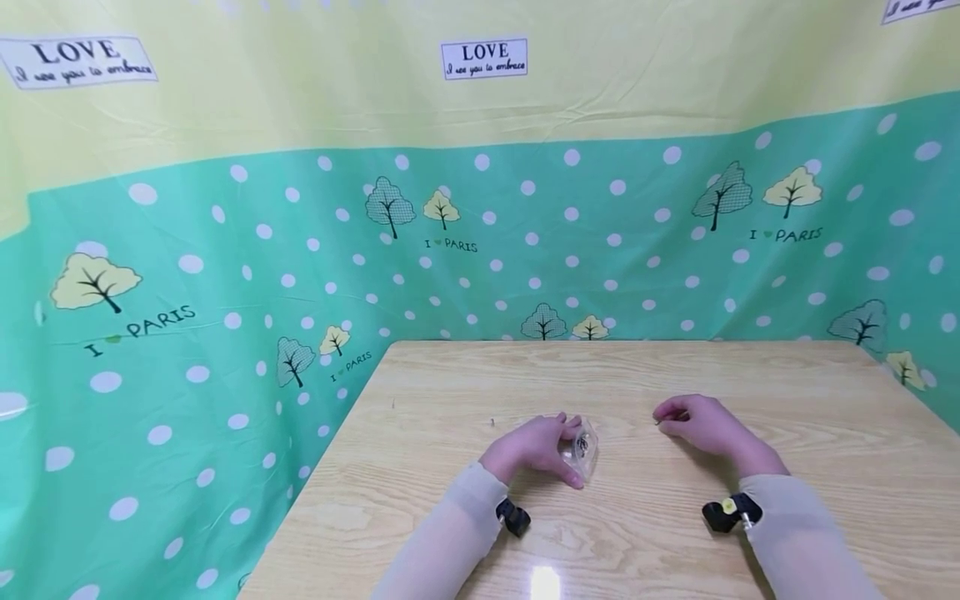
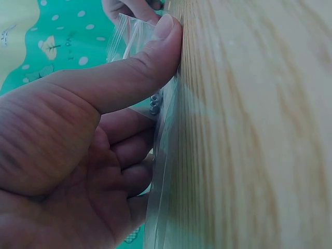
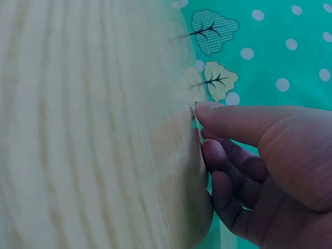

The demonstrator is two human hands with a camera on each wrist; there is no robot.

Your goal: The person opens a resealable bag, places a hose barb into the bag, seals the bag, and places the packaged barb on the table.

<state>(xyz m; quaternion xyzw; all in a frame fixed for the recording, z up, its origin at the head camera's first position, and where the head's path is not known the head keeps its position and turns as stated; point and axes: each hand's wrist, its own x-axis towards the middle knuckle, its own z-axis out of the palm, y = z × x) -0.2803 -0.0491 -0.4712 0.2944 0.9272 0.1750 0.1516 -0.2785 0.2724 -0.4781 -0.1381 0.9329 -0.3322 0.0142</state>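
A small clear zip bag (image 1: 585, 450) stands on the wooden table, with small metal pieces (image 2: 154, 104) inside that look like rings or nuts. My left hand (image 1: 536, 446) grips the bag between thumb and fingers; the left wrist view shows the thumb along its upper part and the fingers behind. To the right and apart from the bag, my right hand (image 1: 705, 425) is low over the tabletop, thumb and forefinger together at the surface. A tiny dark piece (image 3: 195, 106) shows at the thumb tip, mostly hidden, its kind too small to tell.
Two tiny dark bits, one nearer (image 1: 492, 422) and one farther left (image 1: 393, 403), lie on the wooden table (image 1: 637, 367). A green and yellow patterned cloth (image 1: 480, 192) hangs behind the table and along its left side.
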